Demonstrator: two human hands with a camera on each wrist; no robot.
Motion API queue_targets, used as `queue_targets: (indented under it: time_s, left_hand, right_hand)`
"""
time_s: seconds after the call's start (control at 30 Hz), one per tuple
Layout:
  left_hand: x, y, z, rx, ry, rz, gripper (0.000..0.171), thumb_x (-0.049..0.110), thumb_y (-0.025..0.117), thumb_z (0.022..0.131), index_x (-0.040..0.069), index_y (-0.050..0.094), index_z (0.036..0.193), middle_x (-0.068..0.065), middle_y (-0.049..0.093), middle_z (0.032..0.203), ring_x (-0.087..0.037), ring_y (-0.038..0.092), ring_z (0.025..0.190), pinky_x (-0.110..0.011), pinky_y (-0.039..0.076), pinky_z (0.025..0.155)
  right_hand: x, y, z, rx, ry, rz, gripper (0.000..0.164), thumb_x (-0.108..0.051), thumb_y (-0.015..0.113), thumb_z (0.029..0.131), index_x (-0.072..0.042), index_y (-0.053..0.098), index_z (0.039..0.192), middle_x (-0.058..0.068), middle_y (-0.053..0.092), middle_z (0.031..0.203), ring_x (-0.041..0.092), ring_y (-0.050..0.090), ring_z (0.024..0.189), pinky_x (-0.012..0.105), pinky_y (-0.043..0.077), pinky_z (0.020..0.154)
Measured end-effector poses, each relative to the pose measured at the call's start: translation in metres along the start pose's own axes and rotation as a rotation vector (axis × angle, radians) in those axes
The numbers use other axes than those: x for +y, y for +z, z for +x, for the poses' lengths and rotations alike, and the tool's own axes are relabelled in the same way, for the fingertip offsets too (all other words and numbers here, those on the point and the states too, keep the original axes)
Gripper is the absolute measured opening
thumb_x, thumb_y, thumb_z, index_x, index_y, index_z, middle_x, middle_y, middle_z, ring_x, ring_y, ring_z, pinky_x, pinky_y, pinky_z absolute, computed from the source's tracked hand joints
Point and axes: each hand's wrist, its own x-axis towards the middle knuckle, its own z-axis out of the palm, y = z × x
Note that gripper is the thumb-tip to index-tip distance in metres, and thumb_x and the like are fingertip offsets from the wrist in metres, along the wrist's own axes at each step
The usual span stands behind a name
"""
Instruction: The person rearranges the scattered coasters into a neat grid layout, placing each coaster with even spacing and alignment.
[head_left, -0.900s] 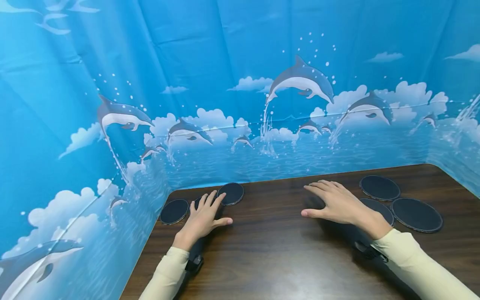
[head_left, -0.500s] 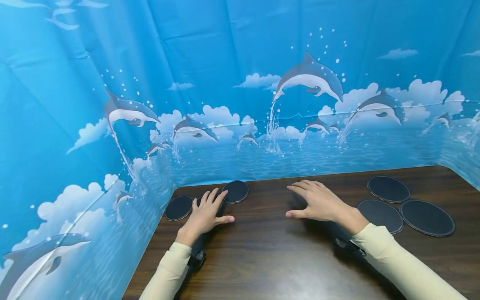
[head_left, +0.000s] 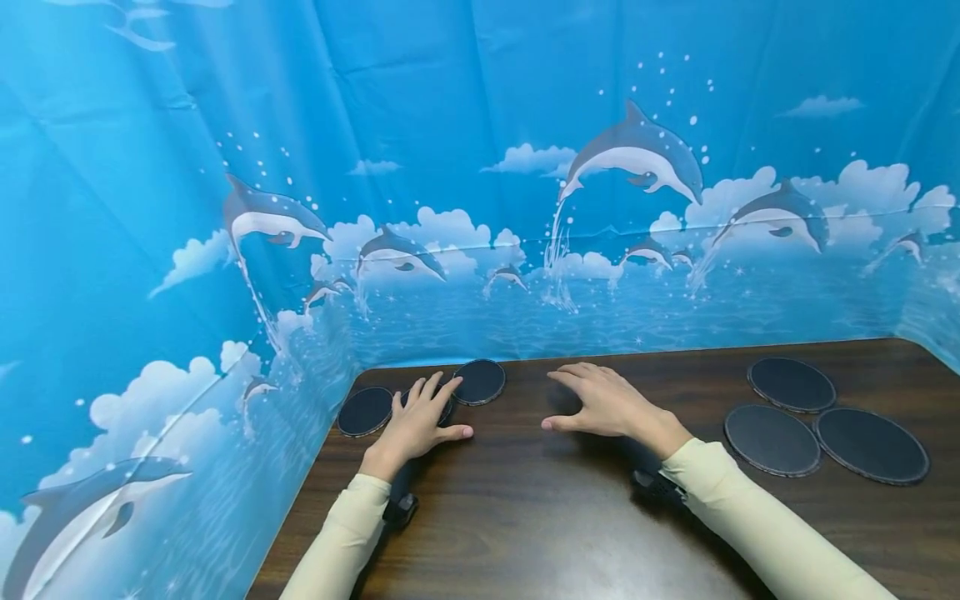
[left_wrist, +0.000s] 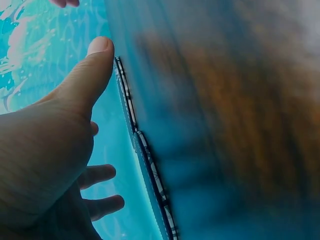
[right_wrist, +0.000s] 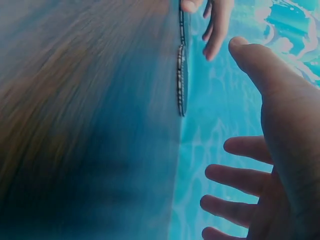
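Observation:
In the head view my left hand [head_left: 416, 425] hovers with spread fingers over the left group of flat round black discs. Its fingers partly cover the middle disc [head_left: 448, 410]; the left disc [head_left: 365, 411] and the right disc [head_left: 480, 382] show on either side. My right hand [head_left: 603, 404] is held above the table to the right of them, fingers extended and thumb apart, with nothing in it. Seen from the left wrist, the thumb [left_wrist: 95, 70] is raised in front of the thin disc edges [left_wrist: 152, 175]. The right wrist view has a disc [right_wrist: 182, 80] beyond my fingers.
Three more black discs, the back one [head_left: 791, 384], the near one [head_left: 772, 440] and the right one [head_left: 872, 445], lie together on the right of the dark wooden table [head_left: 525, 517]. A blue dolphin-printed curtain [head_left: 450, 125] rises along the table's back and left edges.
My right hand has moved left across the table, away from the right group of discs. The left hand stays over its group. The whole head view has shifted slightly.

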Motion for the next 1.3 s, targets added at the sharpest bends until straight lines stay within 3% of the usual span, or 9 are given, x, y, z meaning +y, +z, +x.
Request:
queue_targets:
  time_s: [0.33,0.6,0.83,1.1,1.3]
  left_hand:
    - [0.008,0.007,0.006,0.012,-0.018,0.014,0.09,0.064,0.068,0.089,0.02,0.037,0.16,-0.019,0.022,0.164,-0.048,0.019,0.147,-0.078,0.01,0.107]
    - [-0.013,0.01,0.004,0.01,-0.107,-0.003,0.091,0.064,0.069,0.088,0.019,0.037,0.16,-0.022,0.024,0.163,-0.05,0.019,0.147,-0.078,0.01,0.107]
    - [-0.017,0.009,0.025,-0.021,-0.105,-0.056,0.094,0.066,0.068,0.088,0.014,0.037,0.159,-0.024,0.024,0.162,-0.052,0.019,0.146,-0.079,0.012,0.105]
    - [-0.014,0.002,0.053,-0.06,-0.099,-0.028,0.1,0.067,0.071,0.085,0.005,0.039,0.157,-0.023,0.024,0.162,-0.05,0.019,0.146,-0.077,0.014,0.106]
    - [-0.019,0.006,0.059,-0.107,-0.08,-0.064,0.094,0.065,0.07,0.087,0.002,0.045,0.153,-0.025,0.023,0.161,-0.049,0.019,0.147,-0.074,0.014,0.11]
  right_hand:
    - [-0.013,0.034,0.034,-0.011,0.062,0.067,0.098,-0.078,0.067,0.079,-0.013,0.053,0.15,0.013,0.049,0.151,0.036,0.043,0.139,0.063,0.034,0.108]
    - [-0.033,0.055,0.062,-0.011,0.054,0.107,0.098,-0.077,0.07,0.078,-0.011,0.054,0.149,0.017,0.047,0.149,0.039,0.045,0.135,0.064,0.037,0.105]
    - [-0.031,0.067,0.078,0.004,0.101,0.093,0.093,-0.073,0.073,0.078,-0.013,0.057,0.147,0.015,0.049,0.142,0.037,0.048,0.126,0.061,0.039,0.103]
    - [-0.027,0.061,0.094,-0.018,0.114,0.031,0.097,-0.077,0.071,0.077,-0.015,0.054,0.149,0.015,0.045,0.14,0.037,0.041,0.127,0.058,0.034,0.104]
    - [-0.023,0.067,0.102,-0.027,0.161,0.009,0.095,-0.077,0.071,0.077,-0.018,0.055,0.149,0.015,0.038,0.143,0.035,0.036,0.129,0.053,0.032,0.102]
